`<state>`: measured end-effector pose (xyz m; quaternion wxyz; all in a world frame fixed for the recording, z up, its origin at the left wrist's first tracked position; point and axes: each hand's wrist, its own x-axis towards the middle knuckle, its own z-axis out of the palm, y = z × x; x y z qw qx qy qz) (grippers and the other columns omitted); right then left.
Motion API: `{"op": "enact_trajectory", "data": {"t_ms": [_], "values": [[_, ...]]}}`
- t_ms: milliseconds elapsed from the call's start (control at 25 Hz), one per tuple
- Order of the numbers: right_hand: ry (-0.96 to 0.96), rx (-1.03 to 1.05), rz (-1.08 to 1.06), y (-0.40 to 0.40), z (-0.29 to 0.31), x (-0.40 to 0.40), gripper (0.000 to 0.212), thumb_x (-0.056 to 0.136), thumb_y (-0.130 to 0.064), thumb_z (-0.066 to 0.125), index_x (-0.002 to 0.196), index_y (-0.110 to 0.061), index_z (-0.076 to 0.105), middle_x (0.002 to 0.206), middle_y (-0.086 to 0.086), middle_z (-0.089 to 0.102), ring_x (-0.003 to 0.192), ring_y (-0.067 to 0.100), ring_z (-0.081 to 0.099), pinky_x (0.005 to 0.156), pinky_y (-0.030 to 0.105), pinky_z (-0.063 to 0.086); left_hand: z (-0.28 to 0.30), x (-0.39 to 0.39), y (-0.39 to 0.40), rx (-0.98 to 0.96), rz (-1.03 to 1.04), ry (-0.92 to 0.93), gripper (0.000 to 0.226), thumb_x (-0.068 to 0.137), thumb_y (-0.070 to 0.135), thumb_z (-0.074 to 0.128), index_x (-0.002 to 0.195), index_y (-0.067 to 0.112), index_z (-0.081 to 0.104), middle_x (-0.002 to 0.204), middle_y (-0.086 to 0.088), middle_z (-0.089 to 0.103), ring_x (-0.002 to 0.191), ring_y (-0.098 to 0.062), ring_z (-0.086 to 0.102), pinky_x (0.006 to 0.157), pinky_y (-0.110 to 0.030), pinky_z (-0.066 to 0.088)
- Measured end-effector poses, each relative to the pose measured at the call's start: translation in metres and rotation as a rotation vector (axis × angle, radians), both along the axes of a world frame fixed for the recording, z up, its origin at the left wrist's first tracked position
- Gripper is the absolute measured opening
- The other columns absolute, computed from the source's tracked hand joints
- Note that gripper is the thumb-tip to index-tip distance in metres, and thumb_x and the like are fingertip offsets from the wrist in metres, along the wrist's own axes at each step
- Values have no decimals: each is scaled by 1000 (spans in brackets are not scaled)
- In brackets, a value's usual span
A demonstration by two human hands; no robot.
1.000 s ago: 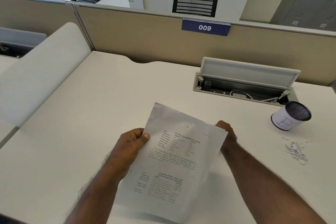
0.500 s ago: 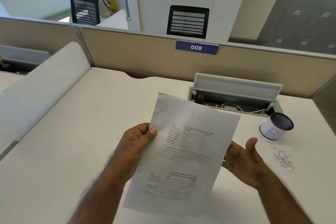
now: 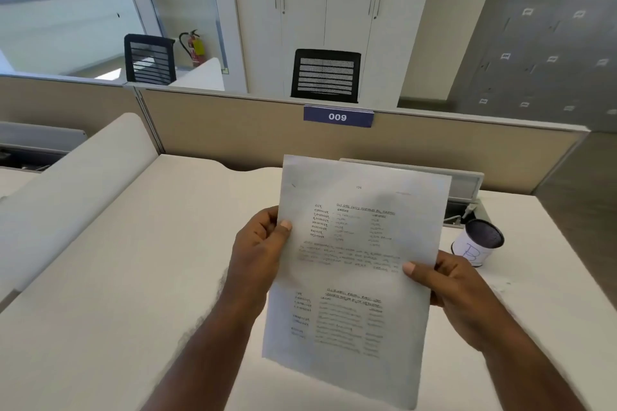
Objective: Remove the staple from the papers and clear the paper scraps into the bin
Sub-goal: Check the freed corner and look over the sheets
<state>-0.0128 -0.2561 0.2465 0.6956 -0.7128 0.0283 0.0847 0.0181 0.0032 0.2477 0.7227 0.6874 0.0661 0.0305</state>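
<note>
You had the printed papers (image 3: 359, 264) held up above the desk (image 3: 117, 260), left hand (image 3: 258, 252) pinching the 9 o'clock edge, right hand (image 3: 444, 290) pinching the 3 o'clock edge. Bin (image 3: 479, 245) sat just past it at 3 o'clock, bare desk at 9.

Office: numbered cubicle partition (image 3: 338, 117), desks
</note>
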Motion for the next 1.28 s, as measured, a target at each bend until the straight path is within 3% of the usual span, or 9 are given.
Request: {"op": "enact_trajectory", "data": {"t_ms": [120,240,360,520,640,760,960,1160,1280], "values": [[-76,-95,-89,9,15,-10,21,89,-9,59,90,-17,78,93,4,78,87,29,73,83,50,57,5,-8,-15,233,125,-119,39,89,22,64,127,29,55,130,13,60,117,-4,57,91,-20,47],[-266,-316,-123,34,27,-27,26,93,-20,57,95,-38,75,87,-10,78,78,13,72,75,32,56,13,-34,-43,94,-249,-151,58,76,42,70,130,34,49,134,17,56,119,-5,58,95,-26,52],[-430,-733,9,56,28,-42,47,87,-56,33,134,-62,32,117,-17,69,98,7,65,80,34,55,24,-56,-66,-46,-426,-142,83,67,61,73,139,37,39,137,12,53,124,-10,56,90,-27,55],[-704,-886,68,68,25,-50,57,88,-62,39,142,-50,27,149,-28,36,130,-5,41,101,20,43,35,-49,-57,-189,-83,-144,20,92,17,64,110,25,65,103,-2,75,96,-23,72,76,-33,59],[-770,-738,-118,58,32,-39,49,88,-44,54,136,-41,46,139,-29,48,126,-4,45,102,21,41,39,-40,-34,-216,-65,-119,12,88,10,64,95,14,74,95,-9,78,86,-28,74,71,-34,59],[-637,-566,-370,36,56,-14,62,83,-48,61,137,-51,32,143,-28,40,129,1,42,105,26,38,48,-34,-10,-284,-127,-79,16,79,9,63,89,6,74,91,-14,77,78,-28,73,65,-31,60],[-313,81,-156,17,95,2,36,76,-34,62,110,-23,65,104,-9,74,94,11,70,78,22,57,58,-28,18,-258,-215,-26,30,77,7,56,101,-5,70,100,-21,74,84,-34,72,70,-36,60],[-269,124,-40,24,109,-10,9,79,-23,72,83,-16,76,81,1,77,68,17,70,55,25,57,58,-17,32,-198,-177,-45,36,75,15,63,109,2,66,104,-19,74,80,-27,73,65,-32,61],[-232,158,-1,28,112,-15,15,75,-22,65,79,-15,77,74,2,75,59,16,66,48,23,54,57,-9,31,-43,-23,-164,61,62,39,85,115,24,61,120,-7,69,95,-13,70,80,-27,59]]}}
